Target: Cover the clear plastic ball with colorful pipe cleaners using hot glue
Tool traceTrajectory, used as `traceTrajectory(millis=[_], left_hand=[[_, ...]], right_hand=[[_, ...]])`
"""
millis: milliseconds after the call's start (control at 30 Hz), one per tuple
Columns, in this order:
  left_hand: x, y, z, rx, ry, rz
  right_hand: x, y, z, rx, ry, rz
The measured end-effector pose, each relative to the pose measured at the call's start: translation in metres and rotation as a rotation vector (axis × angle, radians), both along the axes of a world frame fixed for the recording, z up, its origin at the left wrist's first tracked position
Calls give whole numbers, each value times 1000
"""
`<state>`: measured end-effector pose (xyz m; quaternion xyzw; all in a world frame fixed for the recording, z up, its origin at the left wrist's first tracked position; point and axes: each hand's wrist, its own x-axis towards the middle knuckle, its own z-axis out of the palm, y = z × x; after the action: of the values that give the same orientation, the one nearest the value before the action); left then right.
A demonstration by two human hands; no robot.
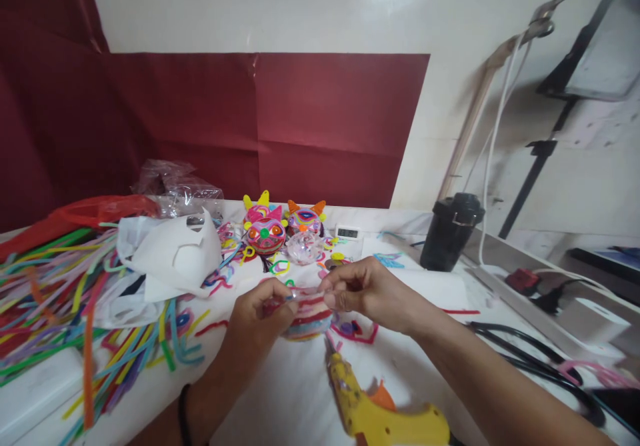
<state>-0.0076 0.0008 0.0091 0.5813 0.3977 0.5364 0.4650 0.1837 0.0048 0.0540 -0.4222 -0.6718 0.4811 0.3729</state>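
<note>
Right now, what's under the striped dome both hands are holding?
Under the striped dome lie the white tabletop and a pink pipe-cleaner outline, with the yellow glue gun nearer. The left hand and right hand hide its sides; directly beneath is covered.

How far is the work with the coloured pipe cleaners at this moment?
Done: two decorated domes and with pointed ears stand at the back of the table. In hand: the left hand and right hand hold a third dome, its lower part covered in coloured bands and its top bare. Left: a clear dome is undecorated, loose pipe cleaners lie at the left, and the yellow glue gun lies near.
</note>
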Motion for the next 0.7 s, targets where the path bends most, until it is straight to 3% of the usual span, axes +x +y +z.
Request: traceTrajectory(millis=[400, 700], left_hand=[[-4, 1, 1, 68, 17, -68], [-6, 7, -2, 95, 203, -125]], right_hand=[[5, 3, -7, 19, -51, 28], [10, 4, -8, 125, -185, 79]])
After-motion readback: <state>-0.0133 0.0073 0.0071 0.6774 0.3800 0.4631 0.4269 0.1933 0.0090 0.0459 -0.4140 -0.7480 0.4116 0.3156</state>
